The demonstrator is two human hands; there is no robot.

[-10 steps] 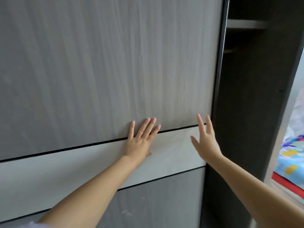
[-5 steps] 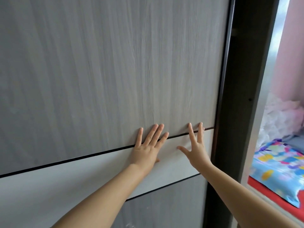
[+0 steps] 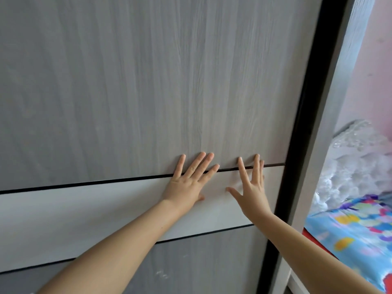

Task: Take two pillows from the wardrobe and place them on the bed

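The wardrobe door (image 3: 148,81) fills nearly the whole view, a grey wood-grain panel that runs above, below and far to the left of both hands. A pale band (image 3: 84,213) crosses it at hand level, edged by thin dark lines above and below. Just right of the right hand stands the black door edge (image 3: 297,145), and beyond it a grey wardrobe side (image 3: 326,124), tilted in the wide-angle view. Farther right again, past that side, lies the bed (image 3: 356,236), covered in a bright blue patterned sheet, with a heap of clear crinkled plastic (image 3: 350,166) above it against a pink wall (image 3: 373,71).

The left hand (image 3: 188,183) lies flat on the door, fingers spread wide, palm on the pale band and fingertips over the upper dark line onto the wood grain. It holds nothing. The right hand (image 3: 252,192) is just beside it, close to the door edge, also open and spread, fingers pointing up across the same line, thumb out toward the left hand; it too is empty.

No pillows are in sight; the door covers the wardrobe's inside.
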